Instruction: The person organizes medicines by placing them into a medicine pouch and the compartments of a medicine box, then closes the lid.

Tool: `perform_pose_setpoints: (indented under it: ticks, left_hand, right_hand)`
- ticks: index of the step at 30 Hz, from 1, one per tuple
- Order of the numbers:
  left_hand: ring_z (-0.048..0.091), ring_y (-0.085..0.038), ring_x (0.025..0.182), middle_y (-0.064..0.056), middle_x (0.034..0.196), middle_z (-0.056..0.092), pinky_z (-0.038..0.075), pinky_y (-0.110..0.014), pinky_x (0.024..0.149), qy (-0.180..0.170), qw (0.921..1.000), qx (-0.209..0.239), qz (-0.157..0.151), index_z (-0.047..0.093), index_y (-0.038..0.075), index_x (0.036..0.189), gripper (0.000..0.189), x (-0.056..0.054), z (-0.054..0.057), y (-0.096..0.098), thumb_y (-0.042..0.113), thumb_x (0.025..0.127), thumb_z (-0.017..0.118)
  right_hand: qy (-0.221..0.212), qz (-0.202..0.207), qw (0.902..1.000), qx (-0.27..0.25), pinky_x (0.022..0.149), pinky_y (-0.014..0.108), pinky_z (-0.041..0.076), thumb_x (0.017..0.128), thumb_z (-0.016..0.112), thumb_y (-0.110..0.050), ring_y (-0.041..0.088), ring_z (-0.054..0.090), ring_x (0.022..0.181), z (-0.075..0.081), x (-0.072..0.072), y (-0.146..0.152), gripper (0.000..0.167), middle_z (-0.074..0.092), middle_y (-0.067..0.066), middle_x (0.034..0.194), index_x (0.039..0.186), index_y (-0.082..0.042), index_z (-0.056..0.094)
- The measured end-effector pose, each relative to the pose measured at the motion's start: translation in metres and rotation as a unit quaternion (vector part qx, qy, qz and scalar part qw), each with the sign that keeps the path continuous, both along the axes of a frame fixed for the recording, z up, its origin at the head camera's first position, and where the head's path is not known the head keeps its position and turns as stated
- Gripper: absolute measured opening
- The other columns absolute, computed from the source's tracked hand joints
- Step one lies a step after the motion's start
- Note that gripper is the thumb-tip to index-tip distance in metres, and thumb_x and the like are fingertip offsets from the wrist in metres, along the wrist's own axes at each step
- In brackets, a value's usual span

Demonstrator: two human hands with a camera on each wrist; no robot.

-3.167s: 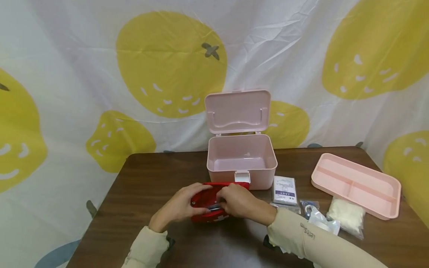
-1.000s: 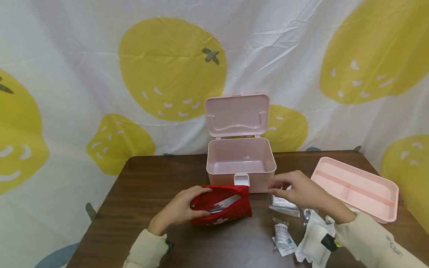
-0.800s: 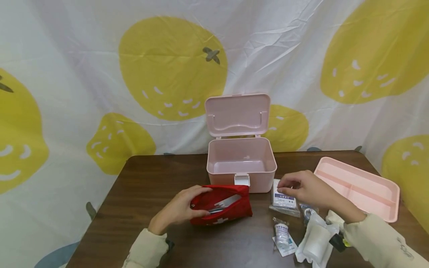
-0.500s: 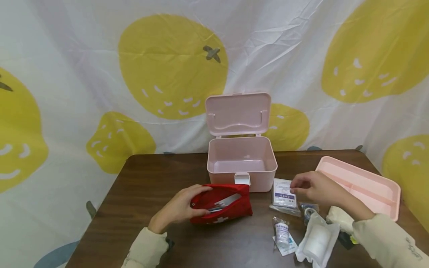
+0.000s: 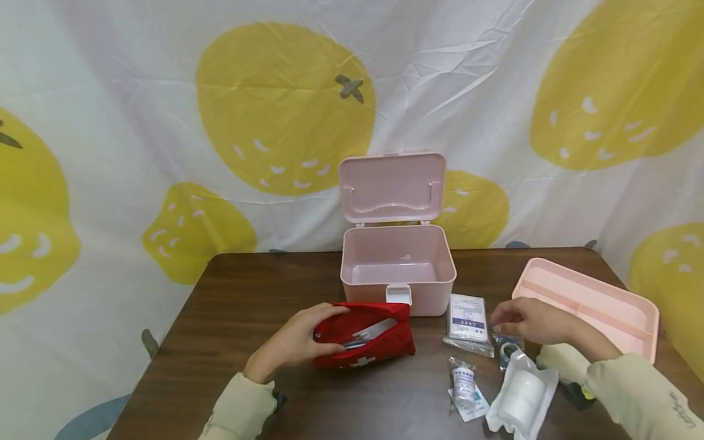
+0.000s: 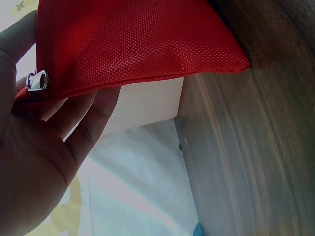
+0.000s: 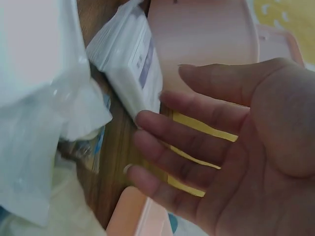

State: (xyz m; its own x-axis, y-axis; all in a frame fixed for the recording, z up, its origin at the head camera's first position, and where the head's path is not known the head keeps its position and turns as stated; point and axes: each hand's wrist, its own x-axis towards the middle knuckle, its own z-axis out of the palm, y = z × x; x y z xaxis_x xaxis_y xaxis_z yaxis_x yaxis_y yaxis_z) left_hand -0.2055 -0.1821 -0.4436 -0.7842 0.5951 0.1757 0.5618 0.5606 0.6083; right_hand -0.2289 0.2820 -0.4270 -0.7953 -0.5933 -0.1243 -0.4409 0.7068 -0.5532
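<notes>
My left hand (image 5: pixel 294 342) grips the left end of a red first-aid pouch (image 5: pixel 396 345) with a white cross, thumb and fingers around its open mouth. Inside, silvery and pale slim items (image 5: pixel 374 331) show. The left wrist view has the pouch's mesh-like cloth (image 6: pixel 133 39) and zip pull (image 6: pixel 37 81) close up. My right hand (image 5: pixel 541 321) hovers, holding nothing, right of a stack of white flat packets (image 5: pixel 467 318); its fingers are spread and slightly bent in the right wrist view. Beneath it lies a small bag with a ring-shaped item (image 5: pixel 507 351).
A pink lidded box (image 5: pixel 396 293) stands open behind the pouch. At right lies a pink divided tray (image 5: pixel 621 318). Near the front are a small white bottle (image 5: pixel 464 385) on a card (image 5: pixel 475 408), a wrapped white roll (image 5: pixel 522 394) and a dark item (image 5: pixel 574 396) partly under the sleeve.
My right hand has come out of the pouch, reached the white packets, then moved right and away from them. My left hand stays on the pouch, whose mouth now gapes wider.
</notes>
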Motion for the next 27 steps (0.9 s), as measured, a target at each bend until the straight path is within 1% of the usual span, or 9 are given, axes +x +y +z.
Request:
perform_pose_setpoints:
  ticks: [3,7,9,11,14,17,19,24,27]
  left_hand:
    - [0.059,-0.013,0.107,0.003,0.125,0.061,0.054,-0.033,0.09,0.004,1.0,0.003,-0.003,0.056,0.016,0.136,0.062,0.0,0.0,0.0,0.025,0.081,0.083]
    - [0.06,-0.013,0.107,0.003,0.125,0.062,0.054,-0.033,0.09,0.007,1.0,0.006,-0.004,0.057,0.015,0.136,0.061,0.0,0.0,0.0,0.025,0.081,0.083]
    - [0.059,-0.013,0.107,0.003,0.125,0.062,0.054,-0.033,0.09,0.005,1.0,0.004,-0.003,0.057,0.016,0.136,0.061,0.0,0.0,0.0,0.024,0.081,0.083]
    - [0.059,-0.012,0.107,0.003,0.125,0.061,0.054,-0.032,0.09,0.001,1.0,0.002,-0.002,0.057,0.016,0.136,0.061,0.0,0.0,0.0,0.024,0.081,0.083]
    - [0.059,-0.013,0.107,0.003,0.125,0.061,0.054,-0.032,0.09,0.0,1.0,0.0,-0.001,0.057,0.016,0.136,0.061,0.0,-0.001,0.0,0.024,0.081,0.083]
    - [0.06,-0.014,0.107,0.002,0.125,0.062,0.054,-0.033,0.089,0.005,1.0,0.002,-0.002,0.057,0.015,0.136,0.061,0.0,-0.001,0.0,0.024,0.081,0.082]
    - [0.06,-0.014,0.107,0.002,0.125,0.062,0.055,-0.033,0.089,0.005,1.0,0.003,-0.003,0.057,0.015,0.136,0.061,0.0,-0.001,0.0,0.024,0.081,0.082]
    - [0.059,-0.012,0.107,0.004,0.126,0.061,0.054,-0.032,0.09,-0.011,0.9999,0.007,0.001,0.057,0.017,0.136,0.061,0.0,0.0,0.0,0.025,0.081,0.082]
    - [0.059,-0.013,0.107,0.004,0.125,0.061,0.054,-0.032,0.09,-0.01,0.9999,0.009,0.001,0.057,0.017,0.136,0.061,0.001,0.001,0.0,0.025,0.082,0.082]
  right_hand:
    - [-0.019,-0.002,0.9996,0.019,0.076,0.033,0.053,0.093,0.065,-0.016,0.015,0.063,0.089,-0.006,-0.002,0.006,0.018,0.069,0.0,0.099,0.106,-0.004,0.068]
    - [-0.035,-0.021,0.998,0.048,0.079,0.041,0.053,0.094,0.064,-0.017,0.017,0.062,0.089,-0.011,-0.004,0.01,0.018,0.068,-0.001,0.098,0.107,-0.005,0.068]
    - [-0.041,-0.037,0.9967,0.06,0.078,0.041,0.052,0.094,0.064,-0.018,0.017,0.06,0.086,-0.013,-0.004,0.011,0.017,0.066,-0.001,0.095,0.105,-0.005,0.069]
    - [-0.043,-0.05,0.9957,0.065,0.074,0.039,0.05,0.094,0.064,-0.018,0.016,0.057,0.083,-0.015,-0.004,0.011,0.015,0.064,-0.001,0.09,0.102,-0.007,0.069]
    - [-0.05,-0.068,0.9948,0.057,0.068,0.033,0.045,0.094,0.064,-0.018,0.016,0.053,0.077,-0.017,-0.004,0.011,0.01,0.061,-0.001,0.084,0.097,-0.009,0.068]
    - [-0.065,-0.078,0.994,0.041,0.065,0.032,0.043,0.094,0.064,-0.018,0.017,0.052,0.075,-0.019,-0.004,0.011,0.01,0.06,0.0,0.082,0.096,-0.008,0.067]
    - [-0.08,-0.083,0.9928,0.03,0.065,0.032,0.043,0.094,0.065,-0.018,0.018,0.053,0.076,-0.019,-0.004,0.011,0.01,0.06,0.001,0.083,0.097,-0.009,0.067]
    - [-0.107,-0.068,0.9919,0.004,0.07,0.033,0.045,0.094,0.063,-0.014,0.018,0.053,0.081,-0.021,-0.004,0.012,0.009,0.062,0.0,0.088,0.099,-0.008,0.067]
    - [-0.115,-0.056,0.9918,-0.003,0.072,0.035,0.045,0.094,0.062,-0.013,0.018,0.053,0.082,-0.023,-0.005,0.013,0.009,0.063,0.0,0.089,0.099,-0.007,0.067]
